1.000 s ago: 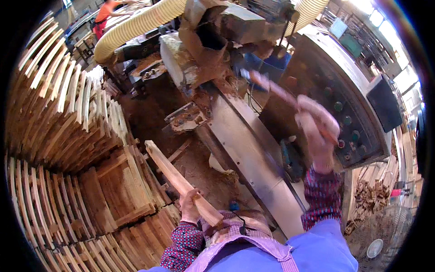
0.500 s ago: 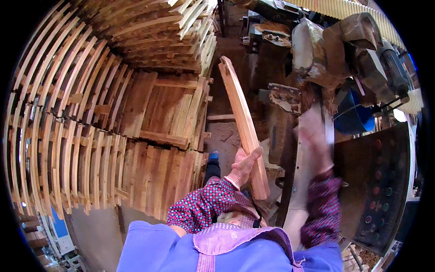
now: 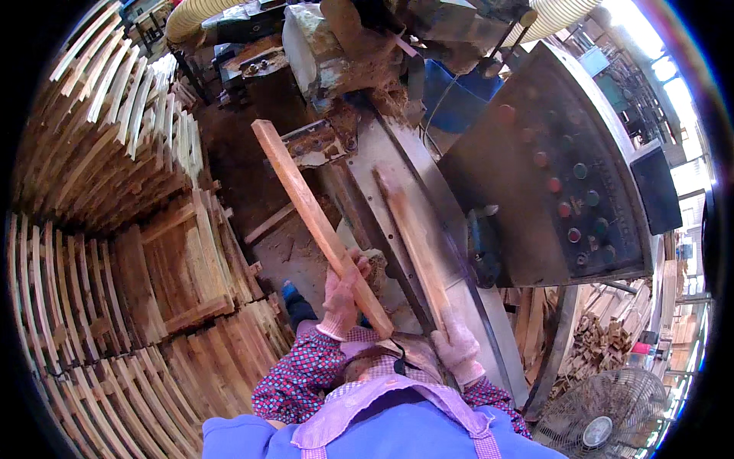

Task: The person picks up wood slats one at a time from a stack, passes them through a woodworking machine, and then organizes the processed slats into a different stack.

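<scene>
My left hand (image 3: 344, 294), in a pale pinkish glove, is closed around the lower part of a long wooden strip (image 3: 302, 199). That strip points up and away to the left, its near end by my apron. A second wooden strip (image 3: 419, 245), slightly blurred, lies along the metal machine bed (image 3: 459, 302). My right hand (image 3: 457, 346), gloved too, grips its near end. The far end of this strip points toward the sawdust-covered machine head (image 3: 344, 69).
Stacked wooden strips (image 3: 61, 291) fill the left side. A dark control panel (image 3: 550, 183) with coloured buttons stands right of the bed, with a blue bin (image 3: 459, 96) behind it. A caged fan (image 3: 604, 417) and a heap of wood offcuts (image 3: 596, 344) are at lower right.
The view has turned right. My right hand, a blur over the bed before, now holds a strip there. The thicker piece in my left hand now looks like a single thinner strip.
</scene>
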`<state>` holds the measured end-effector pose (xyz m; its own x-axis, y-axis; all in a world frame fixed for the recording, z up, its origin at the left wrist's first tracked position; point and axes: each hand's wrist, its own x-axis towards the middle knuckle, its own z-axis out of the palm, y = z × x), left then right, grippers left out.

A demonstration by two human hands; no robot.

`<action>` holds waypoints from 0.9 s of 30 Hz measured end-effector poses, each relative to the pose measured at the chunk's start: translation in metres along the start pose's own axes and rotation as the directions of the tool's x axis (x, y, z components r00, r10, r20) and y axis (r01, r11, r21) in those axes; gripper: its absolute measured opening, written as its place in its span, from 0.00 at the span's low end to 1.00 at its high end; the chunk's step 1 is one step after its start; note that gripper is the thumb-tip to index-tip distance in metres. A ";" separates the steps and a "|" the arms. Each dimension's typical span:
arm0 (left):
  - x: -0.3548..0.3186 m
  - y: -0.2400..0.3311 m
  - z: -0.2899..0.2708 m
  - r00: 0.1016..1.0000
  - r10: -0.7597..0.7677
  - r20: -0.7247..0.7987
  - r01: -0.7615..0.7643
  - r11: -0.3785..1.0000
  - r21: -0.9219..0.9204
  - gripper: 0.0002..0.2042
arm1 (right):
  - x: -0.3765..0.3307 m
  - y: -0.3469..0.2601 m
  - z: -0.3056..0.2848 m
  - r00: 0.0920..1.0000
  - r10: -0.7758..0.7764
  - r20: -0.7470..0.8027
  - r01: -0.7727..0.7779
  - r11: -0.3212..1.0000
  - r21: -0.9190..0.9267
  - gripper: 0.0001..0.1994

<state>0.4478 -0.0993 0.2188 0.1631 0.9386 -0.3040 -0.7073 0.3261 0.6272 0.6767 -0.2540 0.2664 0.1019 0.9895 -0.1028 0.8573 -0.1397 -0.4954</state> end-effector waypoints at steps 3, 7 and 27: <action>0.005 0.012 -0.005 1.000 -0.001 -0.008 0.001 1.000 0.005 0.29 | 0.005 0.018 0.021 0.992 -0.062 -0.111 0.013 0.919 -0.394 0.29; 0.001 0.028 -0.027 1.000 0.013 0.015 -0.013 1.000 0.018 0.32 | 0.133 -0.009 0.028 0.902 -0.377 -0.211 0.209 0.807 -0.552 0.26; 0.008 -0.016 -0.002 0.988 0.002 0.156 -0.028 0.986 0.163 0.26 | 0.106 -0.095 0.021 0.927 -0.304 0.219 0.181 0.875 0.449 0.33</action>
<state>0.4590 -0.0967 0.2048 0.2670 0.9453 -0.1874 -0.5899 0.3141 0.7439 0.5956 -0.1368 0.2847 -0.2771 0.9515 -0.1339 0.5422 0.0398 -0.8393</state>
